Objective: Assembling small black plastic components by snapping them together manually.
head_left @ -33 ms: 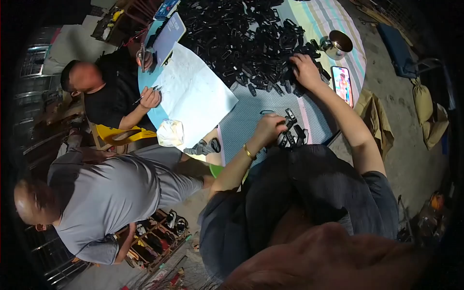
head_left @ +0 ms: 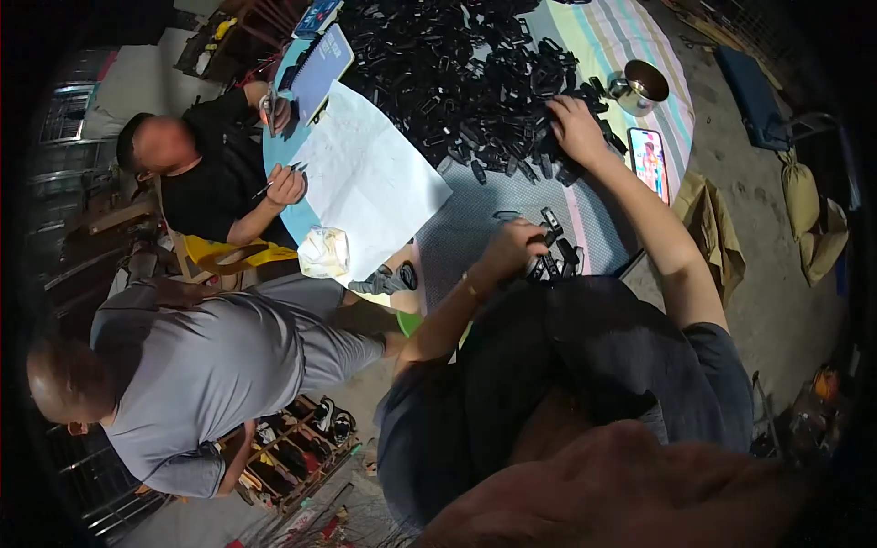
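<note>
My left hand (head_left: 514, 248) is closed, its fingers curled beside a small group of black plastic buckle-like pieces (head_left: 568, 258) near my lap. What its fingertips grip is hidden, and a band circles that wrist. My right hand (head_left: 579, 131) rests at the right edge of a large heap of similar black pieces (head_left: 448, 82). Its fingers are parted and bent over the pieces, with none plainly held. A thin dark loop (head_left: 506, 216) lies on the patterned tabletop, just beyond my left hand.
A steel mug (head_left: 642, 89) and a lit phone (head_left: 649, 163) sit right of the heap. White sheets (head_left: 365, 173), a blue notebook (head_left: 326, 66) and crumpled wrapping (head_left: 323, 252) lie left. One seated person holds a pen; another person in grey (head_left: 210, 365) is near my left side.
My left hand has shifted slightly right and nearer to me, and its forearm is now more shaded. My right hand stays at the heap's edge.
</note>
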Tool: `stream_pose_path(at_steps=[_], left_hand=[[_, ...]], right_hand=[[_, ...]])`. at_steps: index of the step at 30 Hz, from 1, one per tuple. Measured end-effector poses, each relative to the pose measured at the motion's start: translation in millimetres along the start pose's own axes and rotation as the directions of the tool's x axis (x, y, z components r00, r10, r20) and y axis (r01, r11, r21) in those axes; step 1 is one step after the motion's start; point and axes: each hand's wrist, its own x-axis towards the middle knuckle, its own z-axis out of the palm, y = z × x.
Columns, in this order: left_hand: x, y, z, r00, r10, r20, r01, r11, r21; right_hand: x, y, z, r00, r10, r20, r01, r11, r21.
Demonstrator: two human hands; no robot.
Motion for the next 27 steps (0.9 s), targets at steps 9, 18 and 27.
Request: stream_pose_path(at_steps=[9,18,27], left_hand=[[81.2,-15.0,-46.5,0.934,0.057,-0.353,0.084,0.925,0.371],[136.5,-73.0,-79.1,0.633,0.130,-0.763,0.516,0.663,0.542],[130.5,-56.0,-27.4,0.816,0.068,-0.574,0.228,0.875,0.427]], right_hand=[[75.0,-9.3,57.3,0.989,-0.117,0.087,0.120,0.993,-0.024],[95.3,-44.4,67.7,0.875,-0.235,0.424,0.242,0.970,0.038],[31.7,-18.1,34.7,0.936,-0.327,0.129,0.318,0.944,0.084]])
